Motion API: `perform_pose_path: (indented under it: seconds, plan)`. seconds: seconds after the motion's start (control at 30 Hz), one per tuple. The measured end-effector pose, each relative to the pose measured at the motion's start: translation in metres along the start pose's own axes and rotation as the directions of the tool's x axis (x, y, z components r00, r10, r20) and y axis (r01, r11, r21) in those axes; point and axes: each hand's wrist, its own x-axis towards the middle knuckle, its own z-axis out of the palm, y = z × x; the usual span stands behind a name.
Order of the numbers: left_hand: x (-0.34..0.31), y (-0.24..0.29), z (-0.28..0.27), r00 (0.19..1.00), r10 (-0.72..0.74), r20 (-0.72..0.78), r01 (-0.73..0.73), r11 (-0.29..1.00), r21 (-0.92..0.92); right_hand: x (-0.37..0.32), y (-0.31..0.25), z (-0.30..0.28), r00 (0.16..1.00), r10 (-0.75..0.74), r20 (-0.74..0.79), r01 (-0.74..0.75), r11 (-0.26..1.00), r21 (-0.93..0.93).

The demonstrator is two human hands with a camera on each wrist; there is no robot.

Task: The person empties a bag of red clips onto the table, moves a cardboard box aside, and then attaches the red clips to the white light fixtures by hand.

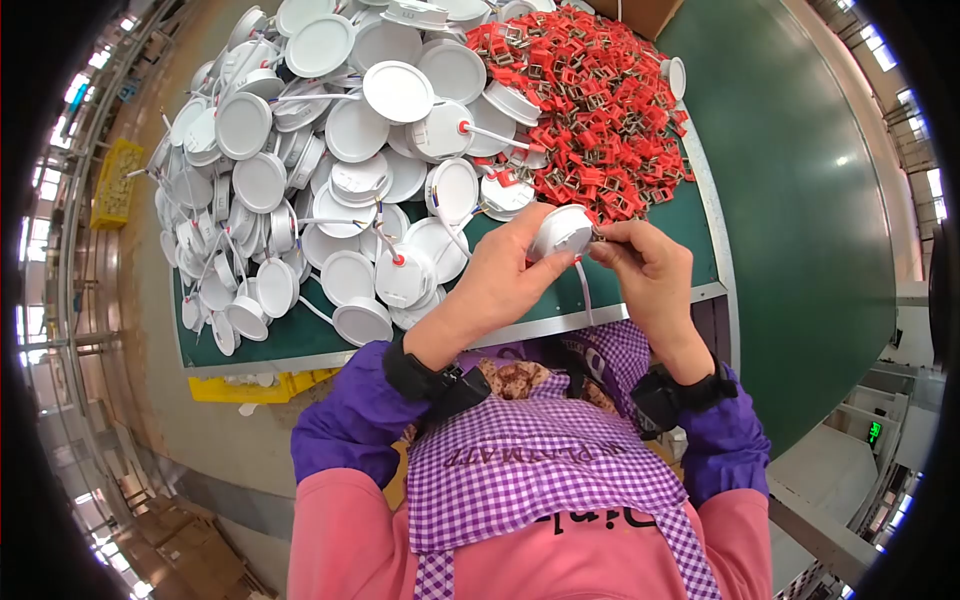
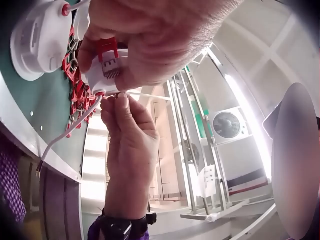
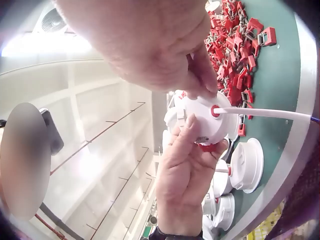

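Observation:
Both hands hold one round white lamp housing above the table's front edge. My left hand grips it from the left, fingers curled round its body. From the right, my right hand pinches its rim, fingertips beside the wire's exit. A red clip sits on the housing's side. A white wire leaves through a red grommet and hangs toward my lap.
A big heap of white lamp housings with wires covers the left of the green table. A pile of red clips lies at the back right. The table's metal front edge is just under my hands. A yellow crate stands far left.

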Motion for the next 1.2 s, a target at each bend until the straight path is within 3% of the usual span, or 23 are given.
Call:
perform_pose_path:
  seconds: [0.07, 0.17, 0.2, 0.33, 0.37, 0.5, 0.53, 0.57, 0.6, 0.63, 0.7, 0.73, 0.77, 0.83, 0.87, 0.93, 0.97, 1.03, 1.1, 1.17, 1.2]
  plan:
    - [0.0, -0.003, -0.003, 0.998, 0.017, 0.057, -0.013, 0.998, -0.069, 0.002, -0.001, -0.004, 0.999, 0.004, 0.033, -0.005, 1.0, 0.0]
    - [0.0, -0.012, -0.002, 0.996, 0.094, 0.012, -0.093, 0.993, -0.069, 0.003, -0.003, -0.006, 0.995, 0.037, 0.094, -0.042, 0.997, 0.058]
    - [-0.001, -0.015, -0.002, 0.995, 0.096, 0.036, -0.086, 0.971, -0.224, 0.006, -0.004, -0.007, 0.992, 0.055, 0.117, -0.068, 0.992, 0.111]
    - [-0.007, -0.001, -0.011, 0.987, 0.12, 0.104, -0.088, 0.959, -0.271, 0.008, -0.023, -0.021, 0.93, 0.265, 0.257, -0.344, 0.873, 0.345]
    - [-0.009, -0.001, -0.013, 0.983, 0.099, 0.156, -0.052, 0.959, -0.28, 0.012, -0.025, -0.027, 0.864, 0.313, 0.394, -0.456, 0.818, 0.35]
    - [-0.005, -0.011, -0.008, 0.978, 0.081, 0.19, 0.017, 0.886, -0.463, 0.021, -0.021, -0.023, 0.886, 0.272, 0.376, -0.423, 0.808, 0.41]
    - [-0.003, -0.014, -0.004, 0.978, 0.087, 0.191, 0.011, 0.888, -0.459, 0.032, -0.017, -0.028, 0.828, 0.308, 0.468, -0.49, 0.804, 0.338]
    - [-0.001, -0.016, 0.002, 0.986, 0.148, 0.08, -0.104, 0.91, -0.402, 0.042, -0.014, -0.035, 0.756, 0.349, 0.554, -0.553, 0.793, 0.255]
    - [0.0, -0.017, 0.006, 0.976, 0.215, -0.031, -0.213, 0.918, -0.333, 0.055, -0.013, -0.041, 0.805, 0.287, 0.52, -0.465, 0.848, 0.253]
    - [-0.003, -0.014, 0.0, 0.976, 0.216, -0.035, -0.216, 0.917, -0.335, 0.071, -0.018, -0.048, 0.85, 0.322, 0.417, -0.438, 0.872, 0.22]
    - [-0.018, 0.0, -0.022, 0.992, 0.106, -0.064, -0.116, 0.977, -0.176, 0.123, -0.025, -0.073, 0.944, 0.208, 0.257, -0.266, 0.939, 0.219]
    - [-0.023, 0.003, -0.033, 0.999, 0.037, -0.013, -0.038, 0.998, -0.057, 0.157, -0.013, -0.084, 0.983, 0.114, 0.145, -0.162, 0.911, 0.38]
    - [-0.028, 0.008, -0.036, 0.999, 0.002, -0.052, 0.0, 0.999, 0.041, 0.181, -0.031, -0.086, 0.999, 0.032, -0.024, -0.014, 0.842, 0.539]
    - [-0.036, 0.011, -0.05, 0.995, -0.097, -0.02, 0.098, 0.918, 0.385, 0.223, -0.049, -0.11, 0.984, -0.148, -0.101, 0.179, 0.801, 0.571]
    - [-0.039, 0.009, -0.053, 0.995, -0.102, -0.011, 0.098, 0.917, 0.386, 0.22, -0.058, -0.117, 0.985, -0.139, -0.105, 0.174, 0.803, 0.57]
    - [-0.05, 0.005, -0.053, 0.992, -0.094, -0.086, 0.127, 0.774, 0.62, 0.211, -0.065, -0.122, 0.981, -0.182, -0.068, 0.194, 0.906, 0.376]
    - [-0.051, 0.004, -0.052, 0.992, -0.106, -0.073, 0.128, 0.776, 0.618, 0.198, -0.061, -0.119, 0.984, -0.165, -0.07, 0.179, 0.91, 0.374]
    - [-0.053, 0.001, -0.045, 0.98, -0.077, -0.183, 0.18, 0.731, 0.658, 0.152, -0.05, -0.108, 0.967, 0.111, 0.23, -0.104, 0.994, -0.043]
    - [-0.049, -0.004, -0.039, 0.978, -0.054, -0.201, 0.177, 0.726, 0.665, 0.107, -0.01, -0.09, 0.927, 0.137, 0.349, -0.001, 0.931, -0.364]
    - [-0.043, -0.004, -0.035, 0.965, -0.039, -0.258, 0.2, 0.749, 0.632, 0.065, 0.006, -0.076, 0.873, 0.088, 0.48, 0.146, 0.891, -0.429]
    - [-0.041, -0.005, -0.035, 0.967, -0.026, -0.255, 0.183, 0.768, 0.614, 0.048, 0.015, -0.07, 0.877, 0.111, 0.467, 0.133, 0.878, -0.459]
